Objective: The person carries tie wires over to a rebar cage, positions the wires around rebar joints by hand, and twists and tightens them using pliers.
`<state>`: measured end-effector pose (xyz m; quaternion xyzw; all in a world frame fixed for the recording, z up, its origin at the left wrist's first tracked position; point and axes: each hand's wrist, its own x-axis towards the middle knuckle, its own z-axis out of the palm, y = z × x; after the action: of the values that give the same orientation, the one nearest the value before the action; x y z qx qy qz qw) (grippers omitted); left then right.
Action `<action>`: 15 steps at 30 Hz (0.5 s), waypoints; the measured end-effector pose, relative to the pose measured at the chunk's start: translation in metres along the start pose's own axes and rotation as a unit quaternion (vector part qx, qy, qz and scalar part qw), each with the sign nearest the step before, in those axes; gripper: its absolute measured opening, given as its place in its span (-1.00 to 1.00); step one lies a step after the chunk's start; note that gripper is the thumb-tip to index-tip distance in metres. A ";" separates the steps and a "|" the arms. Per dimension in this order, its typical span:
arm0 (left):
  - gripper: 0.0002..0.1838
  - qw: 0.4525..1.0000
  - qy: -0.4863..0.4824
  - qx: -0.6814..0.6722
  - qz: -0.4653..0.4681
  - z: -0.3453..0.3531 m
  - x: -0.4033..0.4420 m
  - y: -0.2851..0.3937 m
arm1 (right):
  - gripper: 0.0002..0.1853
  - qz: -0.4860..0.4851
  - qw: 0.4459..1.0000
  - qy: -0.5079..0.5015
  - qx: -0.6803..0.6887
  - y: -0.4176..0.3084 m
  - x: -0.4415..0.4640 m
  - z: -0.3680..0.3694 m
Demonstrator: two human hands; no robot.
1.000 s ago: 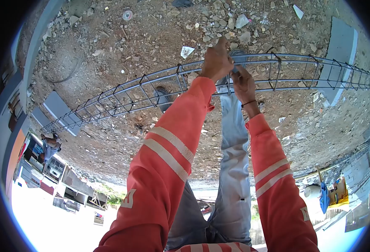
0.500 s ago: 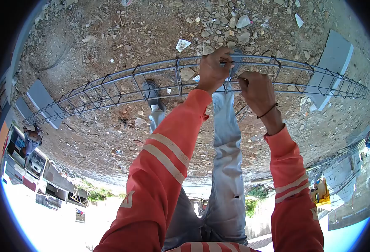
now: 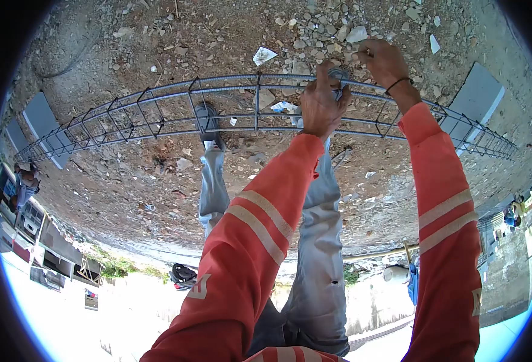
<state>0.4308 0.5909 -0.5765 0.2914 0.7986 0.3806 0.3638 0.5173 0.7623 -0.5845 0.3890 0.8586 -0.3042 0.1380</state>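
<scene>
A long cage of steel bars and square ties (image 3: 256, 102) stretches across the view over the ground. My left hand (image 3: 324, 104) is at the cage, right of its middle, with the index finger raised and the fingers apart near the upper bars. Whether it holds anything small cannot be made out. My right hand (image 3: 384, 62) is above the top bar, farther right, its fingers bent together in a pinch. What it pinches is too small to name. My shoe (image 3: 208, 123) shows through the bars on the left; the other (image 3: 338, 77) is partly behind my left hand.
Grey boards lie under the cage at the left (image 3: 41, 120) and right (image 3: 477, 96). Stones and a white shard (image 3: 264, 56) lie on the dirt. A person (image 3: 25, 184) is at the far left. A dark bag (image 3: 183, 275) is lower in view.
My right hand has moved up and to the right, away from my left hand and over the top bar. My left hand has shifted slightly right and its fingers have spread.
</scene>
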 end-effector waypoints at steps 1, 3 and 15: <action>-0.38 1.000 -0.006 -0.016 0.019 -0.002 0.000 -0.003 | -0.78 0.080 0.997 -0.001 0.008 0.006 -0.009 -0.002; -0.39 0.999 -0.015 -0.030 0.042 -0.009 0.005 -0.004 | -0.76 0.192 0.981 0.014 0.030 0.012 -0.036 -0.004; -0.65 0.985 -0.167 -0.014 -0.039 -0.022 0.036 0.001 | -0.84 0.277 0.901 0.065 0.329 -0.164 -0.175 -0.036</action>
<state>0.3925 0.6095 -0.5787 0.3145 0.7319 0.3233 0.5107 0.5096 0.5987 -0.4052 0.6530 0.5744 -0.4930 0.0249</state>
